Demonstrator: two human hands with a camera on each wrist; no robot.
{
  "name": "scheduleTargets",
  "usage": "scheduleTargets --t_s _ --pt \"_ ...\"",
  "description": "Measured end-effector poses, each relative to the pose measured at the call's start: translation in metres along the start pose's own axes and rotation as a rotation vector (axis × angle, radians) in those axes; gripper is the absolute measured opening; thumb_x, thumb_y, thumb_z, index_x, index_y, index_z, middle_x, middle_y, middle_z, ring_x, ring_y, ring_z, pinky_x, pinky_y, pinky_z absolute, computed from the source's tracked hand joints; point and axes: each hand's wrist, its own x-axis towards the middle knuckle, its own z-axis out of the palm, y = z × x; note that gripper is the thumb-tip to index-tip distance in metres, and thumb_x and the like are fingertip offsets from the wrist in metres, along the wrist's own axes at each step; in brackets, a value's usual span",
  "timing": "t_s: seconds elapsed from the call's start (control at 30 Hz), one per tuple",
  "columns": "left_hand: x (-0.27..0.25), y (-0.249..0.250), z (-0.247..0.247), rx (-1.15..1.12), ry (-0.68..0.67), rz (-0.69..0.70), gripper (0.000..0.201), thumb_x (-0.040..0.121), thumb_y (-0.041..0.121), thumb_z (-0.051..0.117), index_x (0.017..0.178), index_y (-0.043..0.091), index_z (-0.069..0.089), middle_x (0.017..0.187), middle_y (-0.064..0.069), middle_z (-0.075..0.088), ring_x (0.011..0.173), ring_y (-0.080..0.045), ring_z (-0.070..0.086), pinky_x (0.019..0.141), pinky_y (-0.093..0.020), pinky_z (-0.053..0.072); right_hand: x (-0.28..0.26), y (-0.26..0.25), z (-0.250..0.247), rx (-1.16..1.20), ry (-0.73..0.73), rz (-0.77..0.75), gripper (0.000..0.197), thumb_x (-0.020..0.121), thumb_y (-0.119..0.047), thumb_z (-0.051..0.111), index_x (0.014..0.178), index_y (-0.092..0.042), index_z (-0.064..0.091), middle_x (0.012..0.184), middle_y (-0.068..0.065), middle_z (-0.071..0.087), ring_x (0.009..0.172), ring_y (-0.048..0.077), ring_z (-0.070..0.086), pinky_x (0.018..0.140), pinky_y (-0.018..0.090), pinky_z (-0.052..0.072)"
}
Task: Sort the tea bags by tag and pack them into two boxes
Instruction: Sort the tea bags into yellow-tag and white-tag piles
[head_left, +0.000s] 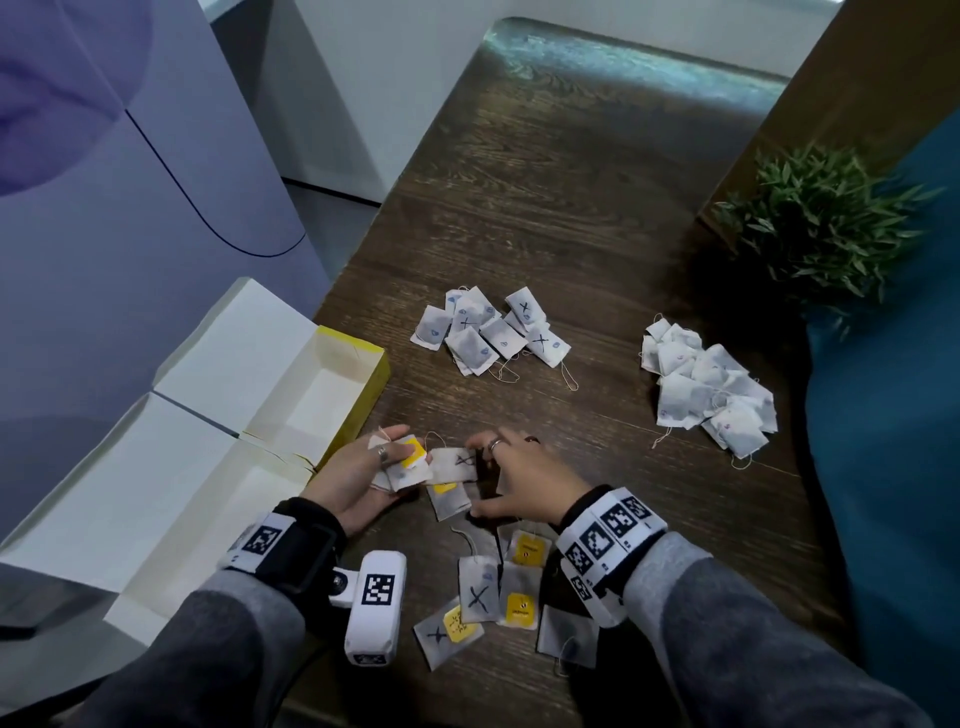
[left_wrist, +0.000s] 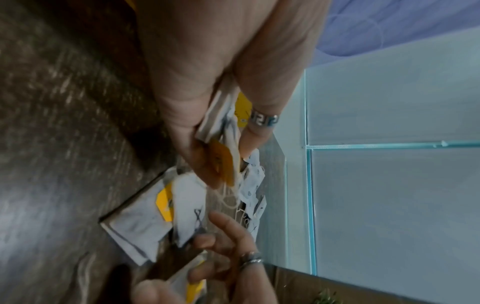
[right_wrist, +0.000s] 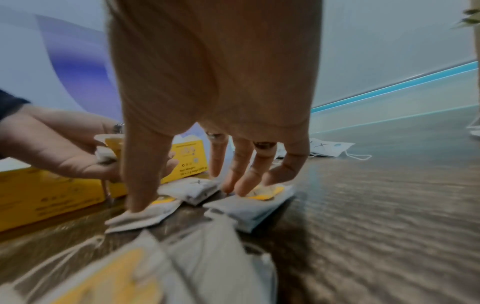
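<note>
Item: tea-bag sort, mid-gather. Left hand (head_left: 363, 475): palm up, fingers and thumb curled round a small stack of yellow-tag bags (head_left: 408, 462), held just beside the open yellow box (head_left: 371, 387), prob. so the stack can drop in as one lot. Left wrist view confirms several bags pinched flat between thumb and fingers (left_wrist: 255, 131). Right hand (head_left: 519, 480): fingers spread wide and straight, tips pressing down on loose bags (right_wrist: 249, 202) on the table (head_left: 597, 208); thumb on one bag, other fingers on a neighbour w/ yellow tag; nothing lifted yet, looks like raking them together for pickup. More yellow-tag bags (head_left: 522, 605) lie near the body, some marked X, not yet collected. Two sorted piles further out: blue-mark pile (head_left: 488, 330) at centre, second pile (head_left: 711, 384) to the right, well apart from each other, kept separate so kinds don't mix; its mark colour too small to tell. Box interior: appears bare from the head view. Second box (head_left: 171, 499) adjoins the first, near side, flaps open. Plant (head_left: 815, 218) at far right, out of the way. Est. progress: sorting mostly done, packing barely begun.
</note>
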Motion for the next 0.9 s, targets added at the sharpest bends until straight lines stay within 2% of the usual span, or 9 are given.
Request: scheduleTargets --t_s 0.1,0.23,0.33,0.4,0.5,0.57,0.63,0.7,0.9 --pt "-0.001 -0.006 0.0 0.309 0.064 0.059 0.034 0.084 -0.006 0.059 0.116 0.005 0.053 0.099 -0.012 0.063 0.082 -0.019 0.061 0.058 -0.022 0.055 0.002 -0.007 0.007 -0.048 0.073 -0.015 0.063 0.077 -0.043 0.065 0.132 -0.03 0.036 0.129 0.001 0.042 0.124 0.026 0.041 0.1 0.045 0.035" --pt "-0.002 -0.009 -0.001 0.504 0.099 0.072 0.023 0.08 -0.007 0.065 0.097 0.007 0.059 0.089 -0.013 0.062 0.074 -0.019 0.058 0.056 -0.021 0.052 0.006 -0.018 0.013 -0.166 0.134 -0.051 0.052 0.084 -0.038 0.058 0.132 -0.024 0.041 0.125 0.007 0.04 0.119 0.031 0.043 0.096 0.045 0.037" --pt "0.0 -0.01 -0.006 0.78 0.126 0.082 0.032 0.078 0.002 0.071 0.108 0.008 0.062 0.103 -0.012 0.064 0.089 -0.02 0.059 0.069 -0.023 0.049 0.012 -0.021 0.009 -0.231 0.133 -0.08 0.035 0.088 -0.027 0.053 0.119 -0.011 0.052 0.122 0.012 0.043 0.115 0.033 0.045 0.094 0.043 0.038" --pt "0.001 -0.012 -0.008 0.893 0.137 0.101 0.039 0.077 0.005 0.073 0.113 0.006 0.06 0.109 -0.012 0.062 0.096 -0.022 0.058 0.076 -0.027 0.046 0.016 -0.021 0.007 -0.11 0.137 -0.046 0.025 0.089 -0.021 0.052 0.11 -0.008 0.058 0.117 0.013 0.048 0.109 0.033 0.051 0.09 0.04 0.042" --pt "0.002 -0.014 -0.002 0.956 0.152 0.153 0.04 0.076 0.007 0.073 0.114 0.005 0.057 0.108 -0.012 0.061 0.095 -0.022 0.056 0.075 -0.027 0.043 0.017 -0.017 0.008 0.142 0.167 0.014 0.018 0.09 -0.021 0.053 0.099 -0.009 0.063 0.107 0.012 0.059 0.101 0.029 0.058 0.083 0.036 0.047" --pt "0.001 -0.015 0.003 1.04 0.174 0.217 0.039 0.077 0.006 0.07 0.113 0.007 0.055 0.103 -0.009 0.058 0.093 -0.021 0.054 0.074 -0.027 0.041 0.016 -0.013 0.005 0.294 0.181 0.073 0.013 0.089 -0.022 0.054 0.087 -0.012 0.062 0.089 0.007 0.064 0.085 0.022 0.059 0.071 0.028 0.041" --pt "0.001 -0.015 0.005 1.067 0.194 0.263 0.036 0.077 0.005 0.069 0.109 0.01 0.053 0.102 -0.009 0.057 0.092 -0.022 0.054 0.073 -0.028 0.042 0.015 -0.011 0.0 0.45 0.152 0.115 0.019 0.087 -0.026 0.059 0.069 -0.022 0.053 0.069 -0.005 0.056 0.066 0.011 0.051 0.064 0.027 0.037" --pt "0.0 -0.016 0.004 1.052 0.204 0.276 0.034 0.078 0.005 0.07 0.106 0.011 0.052 0.102 -0.008 0.057 0.091 -0.021 0.055 0.074 -0.028 0.043 0.014 -0.015 -0.004 0.496 0.073 0.105 0.026 0.084 -0.028 0.065 0.063 -0.027 0.049 0.064 -0.009 0.051 0.059 0.005 0.046 0.058 0.026 0.036" --pt "-0.002 -0.013 -0.001 0.972 0.186 0.254 0.028 0.08 0.001 0.066 0.104 0.01 0.054 0.098 -0.01 0.058 0.094 -0.024 0.057 0.073 -0.026 0.043 0.017 -0.04 0.016 0.251 0.008 -0.05 0.006 0.078 -0.014 0.069 0.075 -0.011 0.065 0.089 0.01 0.07 0.085 0.023 0.061 0.075 0.025 0.04"
